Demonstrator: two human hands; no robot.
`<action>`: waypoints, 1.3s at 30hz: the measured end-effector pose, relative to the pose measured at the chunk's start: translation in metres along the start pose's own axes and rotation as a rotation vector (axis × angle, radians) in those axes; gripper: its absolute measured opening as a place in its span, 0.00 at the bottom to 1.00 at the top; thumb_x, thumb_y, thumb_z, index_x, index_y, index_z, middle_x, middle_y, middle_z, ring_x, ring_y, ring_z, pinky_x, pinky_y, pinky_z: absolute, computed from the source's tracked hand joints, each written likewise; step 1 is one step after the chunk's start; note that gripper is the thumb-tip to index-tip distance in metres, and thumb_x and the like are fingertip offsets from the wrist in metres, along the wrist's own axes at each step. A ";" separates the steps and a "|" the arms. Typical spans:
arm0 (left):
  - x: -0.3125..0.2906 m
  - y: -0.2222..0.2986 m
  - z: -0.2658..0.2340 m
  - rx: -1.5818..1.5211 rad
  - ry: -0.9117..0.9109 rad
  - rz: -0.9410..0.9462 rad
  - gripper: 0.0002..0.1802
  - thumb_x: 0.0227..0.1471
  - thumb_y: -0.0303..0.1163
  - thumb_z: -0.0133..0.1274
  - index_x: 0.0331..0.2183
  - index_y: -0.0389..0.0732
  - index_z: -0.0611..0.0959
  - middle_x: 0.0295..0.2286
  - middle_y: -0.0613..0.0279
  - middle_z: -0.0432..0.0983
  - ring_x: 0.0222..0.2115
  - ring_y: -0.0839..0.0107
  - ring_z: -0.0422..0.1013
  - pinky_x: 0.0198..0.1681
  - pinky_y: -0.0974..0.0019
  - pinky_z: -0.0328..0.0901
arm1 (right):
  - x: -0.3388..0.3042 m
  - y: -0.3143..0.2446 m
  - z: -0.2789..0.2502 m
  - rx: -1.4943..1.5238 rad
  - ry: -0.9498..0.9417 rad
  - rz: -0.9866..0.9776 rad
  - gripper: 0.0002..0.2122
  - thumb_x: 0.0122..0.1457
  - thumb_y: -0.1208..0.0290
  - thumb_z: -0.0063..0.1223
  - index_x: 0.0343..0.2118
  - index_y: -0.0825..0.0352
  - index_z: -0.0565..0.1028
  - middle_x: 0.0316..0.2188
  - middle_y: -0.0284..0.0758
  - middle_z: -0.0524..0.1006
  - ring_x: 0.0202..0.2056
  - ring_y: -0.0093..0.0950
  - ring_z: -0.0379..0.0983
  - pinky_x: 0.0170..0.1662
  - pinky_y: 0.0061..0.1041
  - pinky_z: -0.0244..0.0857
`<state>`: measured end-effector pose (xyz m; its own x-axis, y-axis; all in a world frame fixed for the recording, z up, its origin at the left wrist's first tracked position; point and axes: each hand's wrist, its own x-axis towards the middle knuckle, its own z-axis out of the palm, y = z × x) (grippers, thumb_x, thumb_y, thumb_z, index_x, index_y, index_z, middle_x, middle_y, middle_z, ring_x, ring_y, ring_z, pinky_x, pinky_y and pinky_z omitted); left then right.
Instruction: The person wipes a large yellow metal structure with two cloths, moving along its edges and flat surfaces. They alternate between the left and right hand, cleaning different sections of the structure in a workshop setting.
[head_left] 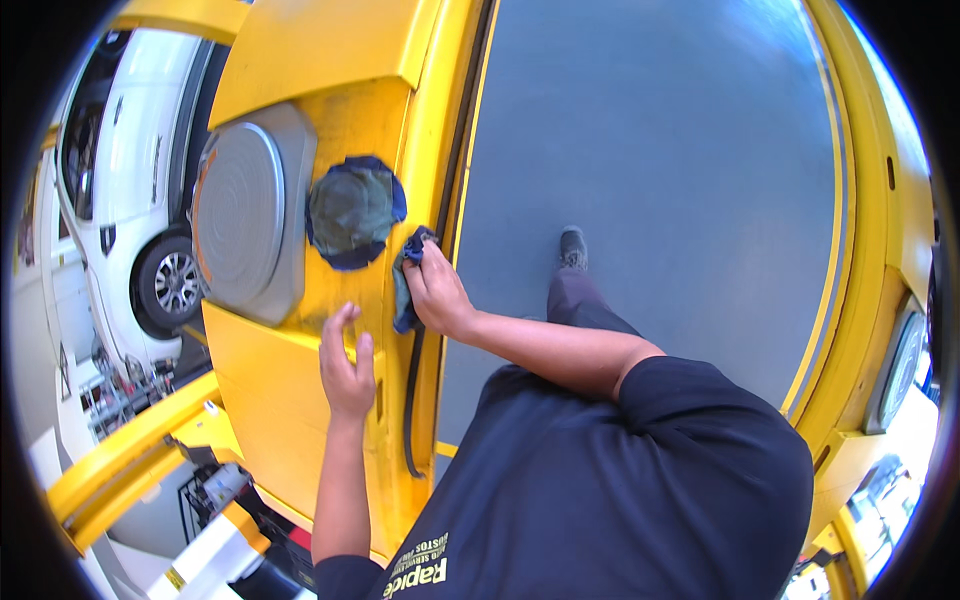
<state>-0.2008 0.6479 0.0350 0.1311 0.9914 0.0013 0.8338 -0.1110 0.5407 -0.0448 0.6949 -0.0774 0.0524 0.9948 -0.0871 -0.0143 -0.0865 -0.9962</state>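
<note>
My right hand (440, 290) grips a dark blue cleaning rag (404, 292) and presses it against the yellow metal frame (385, 420), beside the frame's dark edge strip. Part of the rag hangs out below my fingers. To its left, my left hand (347, 365) hovers over the yellow panel with fingers apart and nothing in them. Just beyond both hands, a round cap or bundle in dark green and navy cloth (350, 212) sits on the frame. A round grey metal plate (240, 215) is set into the frame left of it.
A black hose or strip (413, 400) runs down the frame near my right hand. Grey floor (650, 190) lies to the right, bounded by another yellow frame (850, 330). My shoe (573, 247) stands on that floor. A white vehicle (140, 150) is at the far left.
</note>
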 end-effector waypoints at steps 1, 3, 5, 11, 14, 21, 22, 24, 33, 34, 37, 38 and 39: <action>0.000 0.000 -0.001 -0.014 0.002 -0.009 0.22 0.60 0.34 0.50 0.54 0.35 0.74 0.47 0.47 0.76 0.50 0.51 0.71 0.55 0.55 0.62 | 0.011 0.001 -0.002 0.005 0.001 0.022 0.12 0.68 0.71 0.40 0.48 0.73 0.68 0.46 0.55 0.71 0.52 0.56 0.65 0.56 0.44 0.60; 0.000 0.001 -0.001 -0.001 -0.014 0.001 0.24 0.60 0.36 0.48 0.55 0.34 0.73 0.48 0.48 0.76 0.51 0.52 0.71 0.56 0.55 0.61 | 0.036 0.000 -0.002 -0.055 0.187 -0.073 0.11 0.69 0.69 0.40 0.45 0.72 0.68 0.42 0.56 0.73 0.47 0.57 0.68 0.49 0.48 0.62; 0.000 0.002 -0.002 0.004 -0.033 -0.006 0.26 0.60 0.38 0.48 0.56 0.34 0.72 0.49 0.48 0.76 0.51 0.52 0.70 0.56 0.55 0.61 | 0.075 0.002 -0.007 -0.088 0.295 -0.050 0.11 0.69 0.68 0.40 0.44 0.72 0.69 0.39 0.56 0.74 0.43 0.58 0.69 0.46 0.51 0.63; -0.001 0.005 -0.003 0.035 -0.049 -0.020 0.28 0.59 0.39 0.46 0.56 0.34 0.71 0.50 0.49 0.75 0.50 0.54 0.70 0.55 0.58 0.59 | 0.227 0.002 -0.065 -0.152 0.336 0.069 0.17 0.70 0.63 0.34 0.45 0.72 0.72 0.43 0.58 0.75 0.47 0.59 0.70 0.49 0.50 0.64; 0.001 0.006 -0.001 0.027 -0.059 -0.004 0.28 0.58 0.40 0.45 0.56 0.33 0.71 0.51 0.49 0.75 0.50 0.54 0.70 0.56 0.57 0.58 | 0.302 0.001 -0.094 -0.170 0.402 0.147 0.17 0.68 0.63 0.39 0.45 0.72 0.75 0.45 0.55 0.78 0.48 0.55 0.73 0.52 0.47 0.67; 0.001 0.006 -0.001 -0.153 -0.052 -0.053 0.29 0.59 0.40 0.43 0.57 0.32 0.69 0.52 0.45 0.73 0.55 0.53 0.68 0.64 0.53 0.55 | 0.136 0.003 -0.040 -0.047 0.291 -0.064 0.14 0.69 0.69 0.40 0.50 0.74 0.70 0.45 0.57 0.76 0.48 0.56 0.72 0.51 0.49 0.67; 0.002 0.007 -0.002 -0.176 -0.064 -0.062 0.29 0.60 0.40 0.42 0.57 0.32 0.69 0.52 0.44 0.72 0.55 0.53 0.67 0.64 0.52 0.55 | 0.100 0.000 -0.031 0.005 0.194 0.000 0.16 0.68 0.71 0.42 0.54 0.74 0.69 0.50 0.58 0.73 0.51 0.56 0.70 0.55 0.47 0.66; 0.004 0.009 -0.005 -0.209 -0.084 -0.087 0.29 0.60 0.40 0.42 0.57 0.32 0.69 0.52 0.44 0.72 0.56 0.53 0.67 0.64 0.52 0.54 | 0.065 -0.003 -0.020 0.078 0.061 0.107 0.16 0.67 0.72 0.43 0.54 0.72 0.69 0.50 0.59 0.73 0.52 0.56 0.69 0.56 0.46 0.65; 0.006 0.012 -0.009 -0.337 -0.035 -0.180 0.31 0.60 0.43 0.41 0.58 0.31 0.68 0.56 0.42 0.69 0.60 0.53 0.63 0.67 0.52 0.51 | 0.282 -0.006 -0.078 -0.064 0.439 -0.006 0.16 0.69 0.61 0.40 0.46 0.68 0.74 0.47 0.52 0.77 0.51 0.54 0.71 0.53 0.54 0.62; 0.006 0.011 -0.009 -0.364 -0.029 -0.182 0.31 0.61 0.43 0.40 0.58 0.31 0.68 0.56 0.41 0.69 0.60 0.52 0.63 0.67 0.52 0.50 | 0.289 -0.007 -0.078 -0.119 0.541 -0.168 0.17 0.70 0.61 0.37 0.46 0.70 0.72 0.39 0.59 0.77 0.43 0.59 0.72 0.47 0.52 0.66; 0.010 0.006 -0.012 -0.467 -0.005 -0.170 0.30 0.63 0.43 0.37 0.58 0.31 0.67 0.56 0.39 0.68 0.61 0.51 0.62 0.67 0.51 0.50 | 0.272 -0.009 -0.074 -0.063 0.551 -0.125 0.15 0.70 0.62 0.38 0.48 0.68 0.70 0.42 0.55 0.76 0.45 0.57 0.71 0.49 0.52 0.64; 0.010 0.005 -0.014 -0.526 0.012 -0.162 0.29 0.64 0.43 0.35 0.58 0.31 0.67 0.56 0.39 0.68 0.61 0.51 0.62 0.67 0.51 0.50 | 0.255 -0.008 -0.069 -0.032 0.525 -0.117 0.14 0.69 0.63 0.40 0.47 0.67 0.71 0.43 0.53 0.76 0.46 0.56 0.71 0.49 0.51 0.63; 0.011 0.003 -0.016 -0.583 0.029 -0.146 0.29 0.64 0.42 0.34 0.58 0.31 0.67 0.56 0.38 0.68 0.61 0.51 0.62 0.67 0.51 0.50 | 0.232 -0.005 -0.060 -0.001 0.498 -0.111 0.13 0.68 0.63 0.41 0.47 0.67 0.72 0.43 0.51 0.76 0.47 0.54 0.71 0.50 0.50 0.63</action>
<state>-0.2051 0.6592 0.0504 0.0155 0.9959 -0.0889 0.4090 0.0748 0.9094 0.0278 0.9231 -0.0931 0.5230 0.8520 0.0252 0.0188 0.0180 -0.9997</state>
